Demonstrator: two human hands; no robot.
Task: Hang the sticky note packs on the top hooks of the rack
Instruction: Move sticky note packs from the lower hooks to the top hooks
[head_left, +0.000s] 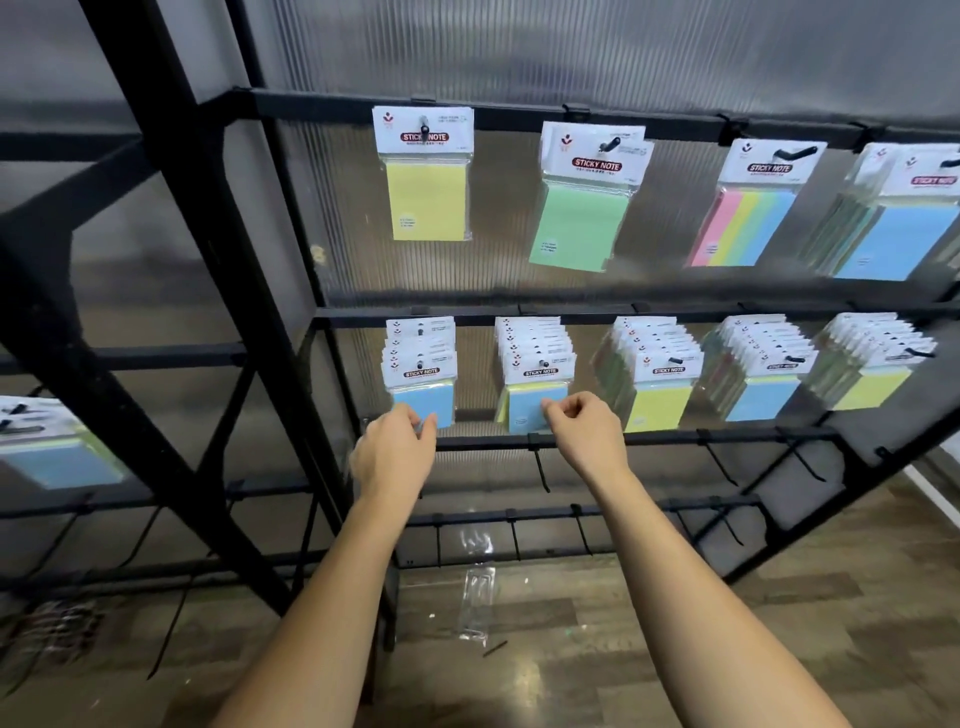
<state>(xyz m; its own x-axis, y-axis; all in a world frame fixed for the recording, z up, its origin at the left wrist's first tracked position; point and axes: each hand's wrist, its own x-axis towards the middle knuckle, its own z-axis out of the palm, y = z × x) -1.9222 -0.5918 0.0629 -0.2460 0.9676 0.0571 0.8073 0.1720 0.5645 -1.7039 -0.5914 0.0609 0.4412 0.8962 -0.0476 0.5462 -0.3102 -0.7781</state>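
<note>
Top hooks (424, 126) each carried few packs; the second row held full stacks. Your left hand (396, 453) pinched the front blue pack (422, 402); your right hand (584, 428) seemingly pinched the neighbouring pack (530, 410). Most of the hanging remained.

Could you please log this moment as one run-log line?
left hand: pinches blue pack, second row | right hand: pinches neighbouring blue pack | top hooks: partly stocked

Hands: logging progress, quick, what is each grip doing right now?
Left hand: pinching the blue pack.
Right hand: pinching another blue pack.
</note>
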